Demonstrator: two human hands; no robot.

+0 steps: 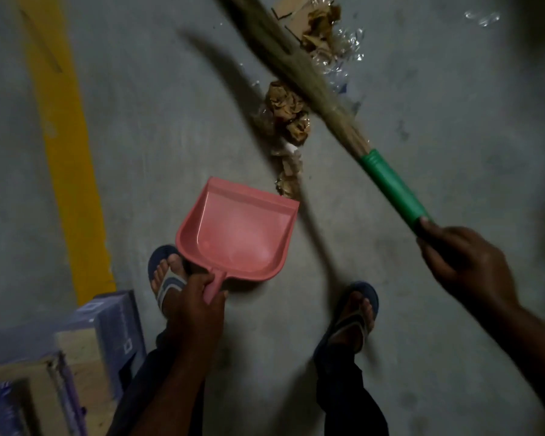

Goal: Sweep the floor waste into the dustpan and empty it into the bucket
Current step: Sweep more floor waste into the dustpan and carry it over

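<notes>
Though the broom [299,73] blurred off-frame, right hand [463,262] gripped its green handle; left hand [195,306] clamped the pink dustpan [239,234], crumpled paper [288,111] lay just beyond it.

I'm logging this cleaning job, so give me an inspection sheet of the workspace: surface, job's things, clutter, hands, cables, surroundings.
Surface: grey concrete floor, with a yellow painted stripe on the left.
Job's things: pink dustpan empty, mouth toward the crumpled brown paper; broom bristles blurred over the paper; clear plastic scraps beyond; bucket not in view.
Clutter: purple boxes at lower left.
Grippers: left hand grips the dustpan's handle; right hand grips the broom's green handle.
Cables: nothing seen.
Surroundings: the person's feet in sandals; dim light.
</notes>
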